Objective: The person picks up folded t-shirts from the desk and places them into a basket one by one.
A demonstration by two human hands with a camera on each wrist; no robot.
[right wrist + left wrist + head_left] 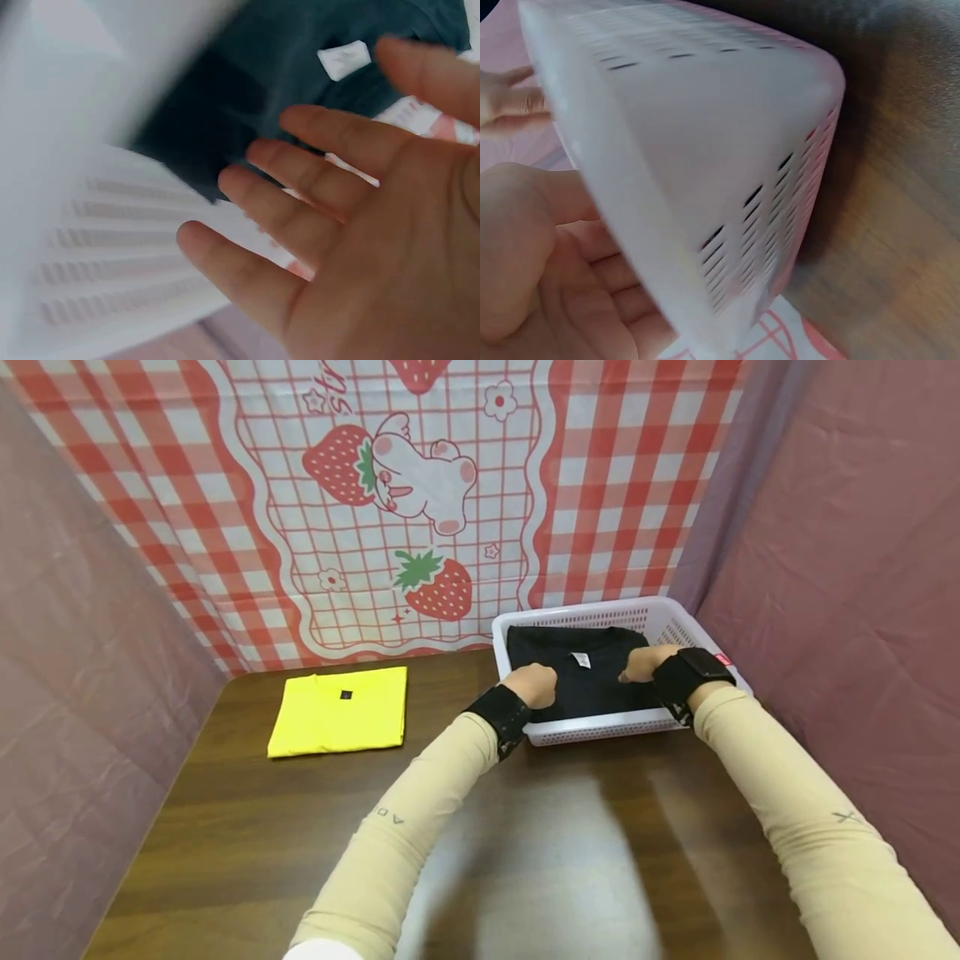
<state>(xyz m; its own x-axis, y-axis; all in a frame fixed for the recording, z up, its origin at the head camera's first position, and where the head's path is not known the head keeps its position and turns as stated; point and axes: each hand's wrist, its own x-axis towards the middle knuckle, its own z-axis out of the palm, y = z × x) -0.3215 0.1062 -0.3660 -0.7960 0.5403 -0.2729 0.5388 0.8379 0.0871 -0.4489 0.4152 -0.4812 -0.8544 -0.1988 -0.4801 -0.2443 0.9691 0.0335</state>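
Note:
A folded black garment [592, 693] with a white tag [581, 660] lies in a white plastic basket [600, 724] at the back right of the table. My left hand [532, 685] is at the basket's left front corner, its fingers passing behind the rim in the left wrist view. Over the right part of the basket is my right hand [649, 663]. The right wrist view shows that hand's fingers spread and fairly straight, overlapping the dark cloth [240, 82], with nothing between fingers and thumb.
A neatly folded yellow shirt [337, 714] with a small dark label lies on the brown wooden table [225, 827], left of the basket. Behind stands a red-and-white checked curtain [615, 468] with strawberries. Pinkish cloth walls [847, 568] close in both sides.

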